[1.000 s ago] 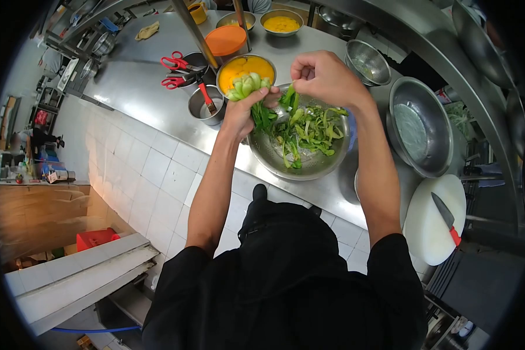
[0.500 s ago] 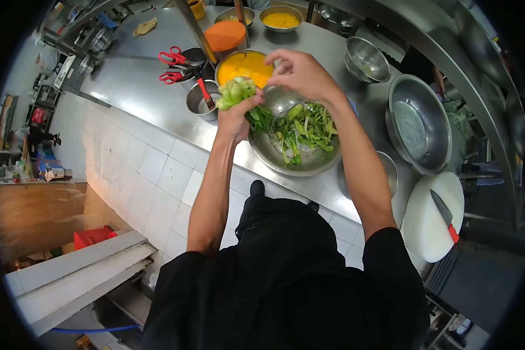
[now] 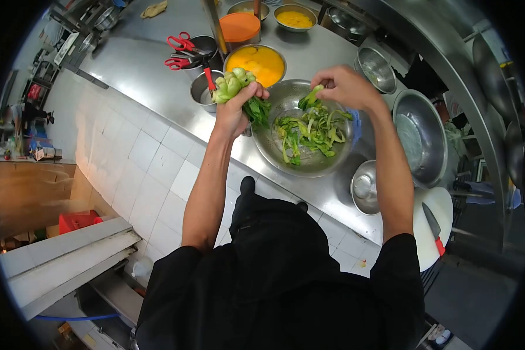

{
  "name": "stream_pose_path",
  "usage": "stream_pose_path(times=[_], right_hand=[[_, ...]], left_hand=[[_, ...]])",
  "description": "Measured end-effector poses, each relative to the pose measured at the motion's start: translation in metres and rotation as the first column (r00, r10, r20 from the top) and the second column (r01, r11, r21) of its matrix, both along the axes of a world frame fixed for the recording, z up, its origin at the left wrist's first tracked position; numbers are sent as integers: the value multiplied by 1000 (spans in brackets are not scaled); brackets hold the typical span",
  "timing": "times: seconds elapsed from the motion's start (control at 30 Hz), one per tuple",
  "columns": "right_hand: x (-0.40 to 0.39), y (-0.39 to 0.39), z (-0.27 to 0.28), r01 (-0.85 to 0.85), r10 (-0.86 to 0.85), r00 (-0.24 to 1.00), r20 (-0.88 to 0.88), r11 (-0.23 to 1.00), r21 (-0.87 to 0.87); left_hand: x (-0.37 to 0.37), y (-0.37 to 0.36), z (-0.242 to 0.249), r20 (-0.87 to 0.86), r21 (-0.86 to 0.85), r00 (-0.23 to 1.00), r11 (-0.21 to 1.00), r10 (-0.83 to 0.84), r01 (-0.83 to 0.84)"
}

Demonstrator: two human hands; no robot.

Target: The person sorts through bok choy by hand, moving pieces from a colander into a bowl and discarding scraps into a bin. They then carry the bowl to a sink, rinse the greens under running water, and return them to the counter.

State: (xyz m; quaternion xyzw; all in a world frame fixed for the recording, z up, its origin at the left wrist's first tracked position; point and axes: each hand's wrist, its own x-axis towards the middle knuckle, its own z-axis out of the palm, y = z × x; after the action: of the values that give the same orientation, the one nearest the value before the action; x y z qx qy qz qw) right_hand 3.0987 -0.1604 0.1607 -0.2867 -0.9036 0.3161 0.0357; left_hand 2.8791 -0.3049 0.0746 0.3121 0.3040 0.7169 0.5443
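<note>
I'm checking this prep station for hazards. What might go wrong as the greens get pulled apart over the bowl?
The left hand grips the bunch of greens beside the colander bowl, not over it, so loose leaves may drop on the counter or floor. The right hand holds a torn leaf near the yellow liquid bowl; bits could land in it. The knife lies near the cutting board's edge.

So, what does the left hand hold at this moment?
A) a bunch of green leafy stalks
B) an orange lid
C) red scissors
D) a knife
A: the left hand is closed around a bunch of green leafy stalks beside the metal bowl.
</note>
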Motion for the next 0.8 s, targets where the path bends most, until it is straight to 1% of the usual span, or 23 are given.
stream_pose_path(times=[0.07, 0.1, 0.2, 0.23, 0.27, 0.3, 0.33, 0.37, 0.4, 0.47, 0.5, 0.57, 0.6, 0.67, 0.7, 0.73, 0.77, 0.8], right_hand=[[2, 0, 24, -24, 25, 999, -21, 999, 32], [2, -1, 33, -36, 38, 999, -32, 998, 48], [4, -6, 42, -49, 53, 997, -57, 996, 79], [4, -7, 43, -32, 33, 994, -104, 999, 12], [4, -7, 45, -25, 17, 989, -147, 998, -55], [4, -6, 43, -24, 16, 989, -145, 998, -52], [2, -6, 39, -32, 11, 988, -152, 990, -134], [0, -6, 38, -40, 5, 987, -163, 976, -213], [-2, -6, 37, -40, 4, 986, -169, 977, -209], [-5, -12, 40, -44, -38, 977, -208, 924, -379], [-6, -11, 39, -45, -38, 977, -211, 925, -377], [-7, -8, 29, -30, -90, 960, -264, 908, -419], [-6, -6, 24, -29, -92, 959, -267, 908, -418], [-5, -4, 17, -41, -133, 930, -344, 890, -454], [-4, -3, 13, -41, -133, 929, -344, 890, -454], [-5, -6, 12, -49, -164, 911, -379, 868, -494], [-5, -8, 10, -61, -196, 890, -412, 844, -533], [-5, -10, 8, -64, -193, 891, -412, 843, -534]], left_hand=[[3, 7, 7, -16, 7, 1000, 1000, -24, 24], [5, 12, 10, -47, -2, 999, 1000, 1, -1], [14, 18, 25, -119, -20, 992, 999, 30, -33], [17, 22, 31, -156, -25, 987, 999, 42, -46], [21, 26, 34, -155, -17, 987, 999, 39, -42], [25, 28, 37, -189, -23, 982, 999, 27, -32], [28, 29, 38, -227, -32, 974, 999, 15, -23], [33, 31, 40, -233, -30, 972, 999, 14, -21], [42, 33, 41, -223, -6, 975, 1000, -2, 1], [53, 38, 31, -210, 30, 977, 999, -34, 41], [56, 39, 26, -212, 33, 977, 999, -34, 41], [60, 37, 25, -94, 2, 994, 998, -61, 62], [59, 36, 25, -68, -38, 994, 996, -80, 77], [60, 32, 26, -70, -43, 994, 995, -89, 86], [60, 31, 27, -71, -47, 993, 995, -94, 91], [60, 32, 24, -72, -48, 993, 995, -94, 90], [61, 33, 21, -97, -21, 994, 998, -53, 51], [61, 34, 18, -121, 8, 993, 1000, -11, 12]])
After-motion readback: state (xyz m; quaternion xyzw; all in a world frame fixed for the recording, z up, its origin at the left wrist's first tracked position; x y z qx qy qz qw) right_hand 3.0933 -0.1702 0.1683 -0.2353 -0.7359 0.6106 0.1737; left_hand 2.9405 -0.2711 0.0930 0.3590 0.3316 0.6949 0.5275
